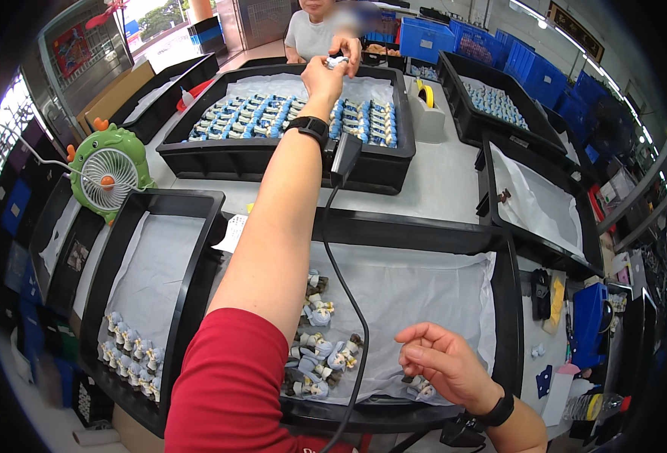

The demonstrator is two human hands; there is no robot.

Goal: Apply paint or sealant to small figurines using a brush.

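My left hand point(323, 78) reaches far forward over the back tray, closed on a small white and grey figurine point(338, 63). A co-worker's hand point(351, 51) meets mine there, its fingers right at the figurine. My right hand point(448, 364) hovers above the near tray point(394, 226), its fingers apart and nothing seen in them. Just below it lies a pale figurine point(422, 389), partly hidden by the hand. More figurines with pale blue-grey hair point(322, 362) lie in a loose cluster on the tray's white liner, partly behind my left arm.
The back tray point(288, 175) holds rows of blue and white figurines. A narrow tray point(216, 204) at left has several more. A green fan point(107, 170), a tape dispenser point(427, 113) and side trays point(545, 200) stand around. A black cable point(365, 332) hangs across the near tray.
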